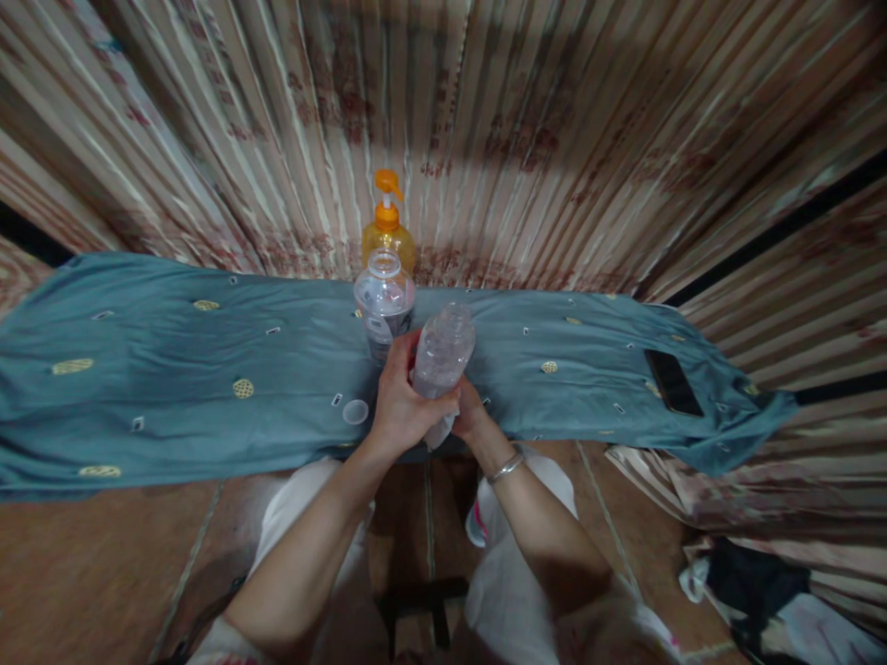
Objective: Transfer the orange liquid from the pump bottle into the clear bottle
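Observation:
A clear plastic bottle (443, 356) is tilted away from me, and both hands grip it. My left hand (400, 397) wraps around its lower middle. My right hand (469, 413) holds its base from underneath; a metal bangle sits on that wrist. Just behind stands a second clear bottle (383, 300), open at the top, with a dark label. A small round cap (356, 412) lies on the cloth left of my left hand. A yellow pump bottle (387, 231) with an orange pump stands behind the open bottle.
A teal cloth (173, 369) with small gold motifs covers a low table. A black phone (672, 381) lies on it at the right. Striped patterned curtains (554, 120) hang behind. Dark and white fabric (762, 582) is heaped on the floor at lower right.

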